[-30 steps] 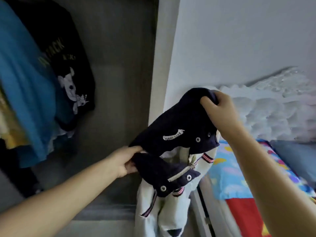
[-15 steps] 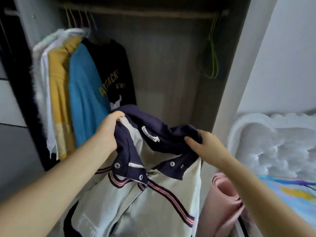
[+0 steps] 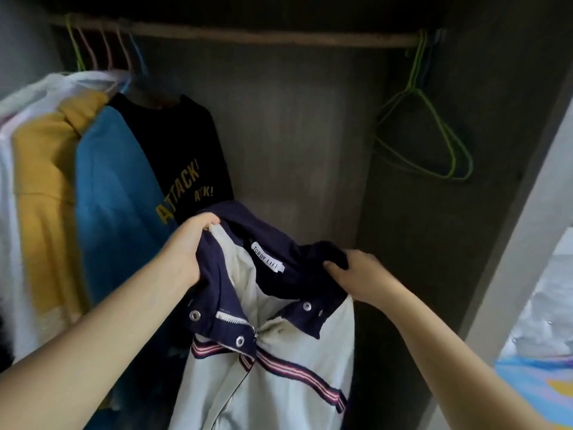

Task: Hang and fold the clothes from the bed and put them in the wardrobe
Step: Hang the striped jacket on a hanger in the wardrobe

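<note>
Nearest the camera, both forearms reach forward and hold a white jacket (image 3: 273, 377) with a navy collar up in front of the open wardrobe (image 3: 304, 125). The left hand (image 3: 189, 243) has its fingers curled round the left side of the collar, bunching the navy cloth and the pale lining together. The right hand (image 3: 359, 276) grips the right end of the collar, thumb on top and fingers tucked under the fold. The jacket body hangs free below the hands, its striped trim and press studs facing the camera, the neck open with the label showing.

The step in hand looks like the hanging of this jacket: it is spread at the neck but no hanger is in it yet.

Further in, at the left end of the rail (image 3: 248, 34), a black printed shirt (image 3: 183, 156), a blue top (image 3: 114, 193) and a yellow top (image 3: 43, 181) already hang close together. At the right end of the rail hang empty green hangers (image 3: 434, 141), well apart from the jacket.

The next move likely calls for freeing one hand, probably the right, to reach a green hanger while the left hand bears the whole weight, then feeding the hanger into the open neck.
</note>
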The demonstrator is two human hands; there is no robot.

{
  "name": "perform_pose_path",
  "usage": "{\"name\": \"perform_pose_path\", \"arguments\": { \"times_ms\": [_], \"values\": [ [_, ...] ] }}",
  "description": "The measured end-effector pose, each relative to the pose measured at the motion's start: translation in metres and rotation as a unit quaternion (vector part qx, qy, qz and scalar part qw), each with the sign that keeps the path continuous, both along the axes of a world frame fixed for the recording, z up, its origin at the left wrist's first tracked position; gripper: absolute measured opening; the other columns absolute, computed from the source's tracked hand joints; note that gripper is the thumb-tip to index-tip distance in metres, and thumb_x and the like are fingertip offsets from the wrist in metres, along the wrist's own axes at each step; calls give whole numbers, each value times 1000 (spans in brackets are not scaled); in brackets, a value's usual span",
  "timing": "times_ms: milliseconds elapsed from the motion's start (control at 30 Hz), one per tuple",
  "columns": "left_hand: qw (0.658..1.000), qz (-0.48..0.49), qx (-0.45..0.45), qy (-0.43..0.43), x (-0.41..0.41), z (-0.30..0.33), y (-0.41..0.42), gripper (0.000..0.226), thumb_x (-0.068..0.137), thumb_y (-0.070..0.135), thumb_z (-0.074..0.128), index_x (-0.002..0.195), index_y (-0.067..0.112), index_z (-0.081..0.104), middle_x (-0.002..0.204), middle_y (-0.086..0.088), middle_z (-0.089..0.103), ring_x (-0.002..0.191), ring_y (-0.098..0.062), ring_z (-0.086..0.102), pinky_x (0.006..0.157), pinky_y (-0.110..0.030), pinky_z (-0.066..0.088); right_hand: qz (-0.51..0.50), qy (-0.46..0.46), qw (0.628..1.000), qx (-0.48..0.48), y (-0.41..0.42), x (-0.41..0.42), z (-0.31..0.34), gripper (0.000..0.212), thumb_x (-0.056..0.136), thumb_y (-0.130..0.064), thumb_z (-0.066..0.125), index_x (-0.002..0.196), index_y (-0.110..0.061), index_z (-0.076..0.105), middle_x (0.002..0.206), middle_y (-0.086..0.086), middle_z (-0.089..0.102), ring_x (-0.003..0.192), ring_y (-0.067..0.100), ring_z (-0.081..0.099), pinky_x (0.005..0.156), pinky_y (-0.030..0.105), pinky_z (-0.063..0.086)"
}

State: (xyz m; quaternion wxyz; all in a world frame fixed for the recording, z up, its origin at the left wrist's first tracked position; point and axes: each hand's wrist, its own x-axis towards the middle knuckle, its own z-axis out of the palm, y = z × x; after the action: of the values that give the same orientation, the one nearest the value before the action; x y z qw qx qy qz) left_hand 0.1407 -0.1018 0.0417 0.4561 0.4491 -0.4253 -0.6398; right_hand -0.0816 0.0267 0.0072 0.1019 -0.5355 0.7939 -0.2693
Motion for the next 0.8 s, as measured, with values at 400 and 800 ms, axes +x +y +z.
{"name": "perform_pose_path", "arguments": {
  "times_ms": [400,800],
  "values": [
    [974,-223,11,34,-79,30,-73,41,88,12,53,47,10,57,38,-5,55,28,-14,53,31,-17,41,-304,367,847,-236,-41,-58,216,31,93,-19,55,122,-11,54,124,17,52,112,38,52,81,43,45],
    [966,-258,24,11,-81,27,-127,27,84,11,56,56,10,56,41,-5,56,31,-16,54,48,-23,42,-404,386,824,-97,-69,-123,219,26,94,-2,44,113,4,61,115,29,62,107,43,60,81,41,48]
  ]
}}
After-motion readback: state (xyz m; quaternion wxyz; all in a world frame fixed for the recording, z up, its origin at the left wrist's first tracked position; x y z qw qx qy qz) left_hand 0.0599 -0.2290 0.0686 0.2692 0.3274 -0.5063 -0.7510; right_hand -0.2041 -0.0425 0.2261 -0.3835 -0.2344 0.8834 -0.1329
